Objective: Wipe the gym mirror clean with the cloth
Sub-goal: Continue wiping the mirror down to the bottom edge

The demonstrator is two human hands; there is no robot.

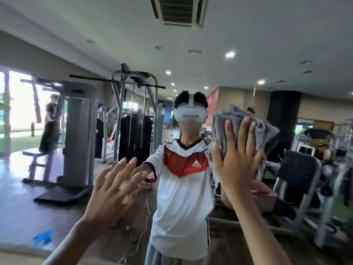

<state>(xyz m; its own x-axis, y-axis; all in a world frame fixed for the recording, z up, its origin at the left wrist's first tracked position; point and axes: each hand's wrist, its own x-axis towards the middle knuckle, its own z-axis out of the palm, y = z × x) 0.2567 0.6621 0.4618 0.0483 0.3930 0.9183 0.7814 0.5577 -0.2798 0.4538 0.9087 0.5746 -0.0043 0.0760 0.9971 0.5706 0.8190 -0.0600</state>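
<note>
right hand (238, 159) nearest, fingers (228, 134) straight and spread, pressing grey cloth (267, 133) flat to mirror (76, 44), upper right. left hand (114, 188) lower left, fingers straight, touching glass. cloth under right palm; open glass off to its left.

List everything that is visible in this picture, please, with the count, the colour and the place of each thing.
mirror: one, fills the view, reflects the gym
cloth: one, grey, bunched, on the mirror at right
weight machines: two grey at left and centre in the reflection; more at right, blurred
ceiling vent: one, white, dark grilles, top centre
blue mark: one, lower left; cannot tell what it is
reflected person: one, white and red shirt, centre
headset: one, white, on that person's head
second person: one, dark clothes, far left in the reflection
left hand: fingers straight, at the mirror, holds nothing
right hand: fingers straight, presses the cloth on the mirror
</note>
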